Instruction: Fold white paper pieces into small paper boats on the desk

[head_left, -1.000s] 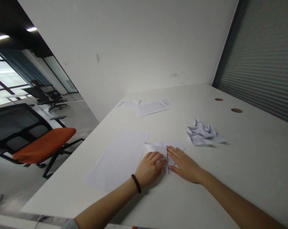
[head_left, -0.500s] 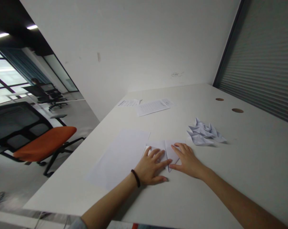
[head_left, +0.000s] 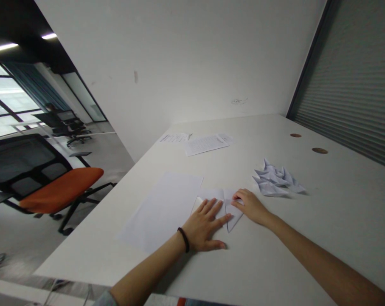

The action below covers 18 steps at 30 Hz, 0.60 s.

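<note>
A white sheet of paper (head_left: 232,221), folded with a crease down its middle and a point at its near end, lies on the white table (head_left: 259,263). My left hand (head_left: 205,227) rests flat on its left half, fingers spread, hiding part of it. At the right half is my right hand (head_left: 251,206), its thumb and fingertips drawn together in a pinch on the folded paper. Beside my left forearm lies a large flat white sheet (head_left: 162,208). Several pointed folded paper pieces (head_left: 271,180) are heaped beyond my right hand.
Printed sheets (head_left: 206,144) lie near the far end of the table. Two round holes, one of them the nearer hole (head_left: 320,150), sit along the right side. An office chair with an orange seat (head_left: 61,189) stands left of the table. A person sits far off.
My right hand's fingers, spread on the paper before, have drawn into a pinch at its right half. My left hand stays flat on the paper. The view has shifted slightly.
</note>
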Each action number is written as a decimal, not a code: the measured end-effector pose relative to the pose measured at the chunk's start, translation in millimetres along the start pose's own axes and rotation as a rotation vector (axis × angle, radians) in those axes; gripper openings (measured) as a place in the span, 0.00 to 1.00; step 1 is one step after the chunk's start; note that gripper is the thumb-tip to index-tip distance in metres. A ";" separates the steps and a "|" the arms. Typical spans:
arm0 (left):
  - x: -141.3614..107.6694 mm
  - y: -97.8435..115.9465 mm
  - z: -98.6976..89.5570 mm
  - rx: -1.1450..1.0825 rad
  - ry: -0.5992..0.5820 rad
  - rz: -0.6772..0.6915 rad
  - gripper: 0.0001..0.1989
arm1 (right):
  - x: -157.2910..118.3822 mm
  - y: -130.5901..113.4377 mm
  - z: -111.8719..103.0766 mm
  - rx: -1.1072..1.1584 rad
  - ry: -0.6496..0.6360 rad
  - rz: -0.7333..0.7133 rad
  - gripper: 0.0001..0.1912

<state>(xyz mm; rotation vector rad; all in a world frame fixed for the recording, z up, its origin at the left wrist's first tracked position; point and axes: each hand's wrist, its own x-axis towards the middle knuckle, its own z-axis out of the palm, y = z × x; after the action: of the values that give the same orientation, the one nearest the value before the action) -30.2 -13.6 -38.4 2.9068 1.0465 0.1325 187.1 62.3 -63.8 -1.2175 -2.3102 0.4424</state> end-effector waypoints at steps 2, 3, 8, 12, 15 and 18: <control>0.1 -0.6 -0.1 -0.018 -0.010 0.001 0.39 | -1.5 -0.9 1.4 0.002 0.024 0.011 0.04; 0.1 -0.8 -0.1 -0.026 -0.015 0.002 0.39 | -2.2 -1.2 1.9 0.004 0.033 0.016 0.04; 0.5 -0.2 -0.5 -0.058 -0.047 0.007 0.40 | -1.8 -1.0 3.5 0.026 0.056 0.050 0.04; 0.2 1.3 -0.1 -0.072 -0.050 0.001 0.39 | -0.2 -0.2 5.0 0.040 0.071 0.085 0.04; -0.3 1.7 0.6 -0.079 -0.046 -0.001 0.39 | 0.2 -0.2 6.3 0.050 0.082 0.095 0.04; -0.4 1.6 0.7 -0.088 -0.045 0.001 0.39 | 0.1 -0.5 7.5 0.055 0.094 0.100 0.04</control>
<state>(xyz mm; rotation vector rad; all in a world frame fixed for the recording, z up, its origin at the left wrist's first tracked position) -29.4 -15.0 -38.9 2.8177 1.0063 0.1098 182.5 61.6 -69.7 -1.3028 -2.1518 0.4704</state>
